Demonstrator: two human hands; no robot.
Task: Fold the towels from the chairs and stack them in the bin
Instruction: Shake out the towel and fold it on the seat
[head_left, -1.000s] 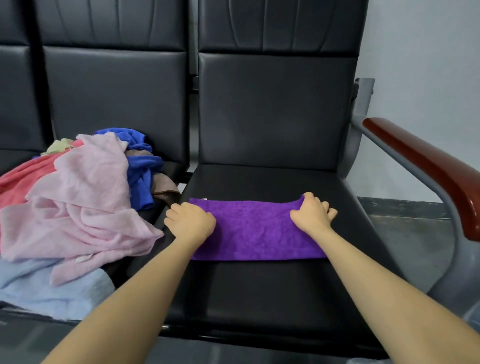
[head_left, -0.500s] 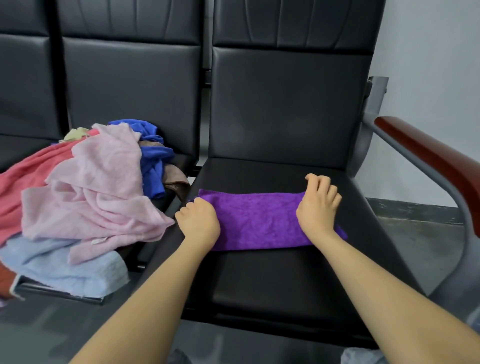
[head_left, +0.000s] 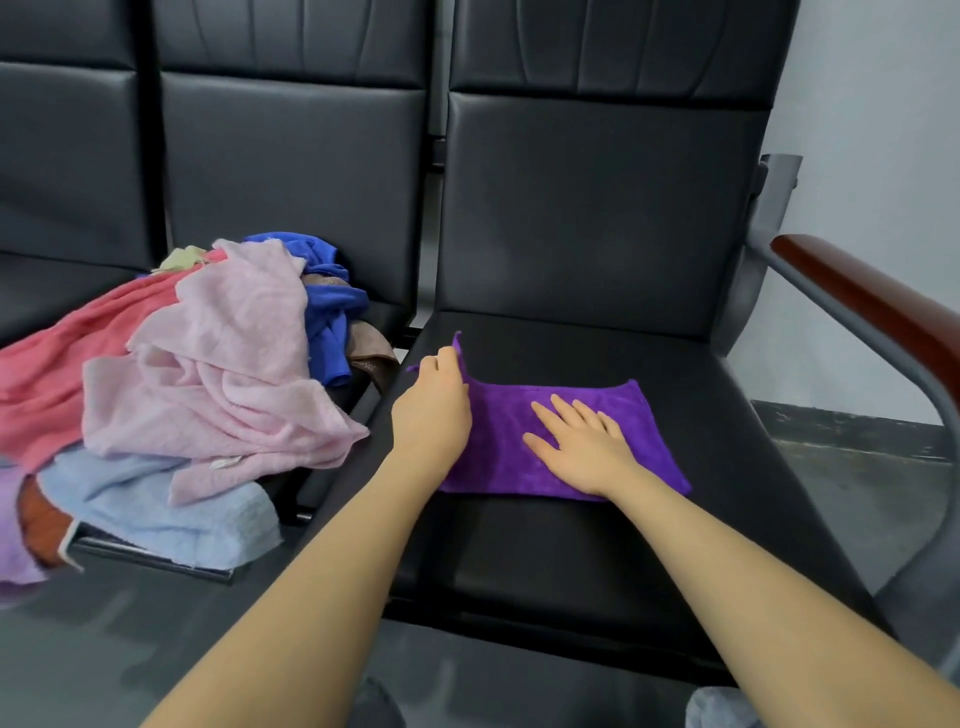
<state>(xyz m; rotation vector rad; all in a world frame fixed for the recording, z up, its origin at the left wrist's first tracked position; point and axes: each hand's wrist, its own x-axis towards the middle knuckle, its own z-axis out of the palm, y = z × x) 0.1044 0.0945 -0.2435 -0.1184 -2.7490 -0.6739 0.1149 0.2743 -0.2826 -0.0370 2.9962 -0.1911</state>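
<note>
The purple towel (head_left: 566, 441) lay folded into a strip across the middle of the right-hand seat (head_left: 571, 545), nearer its left edge than its right. The right hand (head_left: 582, 447) rested flat on the towel's middle, fingers straight and spread, pressing it down. The left hand (head_left: 434, 410) was at the towel's left end, fingers curled, pinching the far-left corner and lifting it off the seat. A pile (head_left: 197, 384) of unfolded towels, pink, red, blue and pale blue, lay on the next seat to the left, just beside the left hand. A wooden armrest (head_left: 878, 306) stood along the seat's right edge.
</note>
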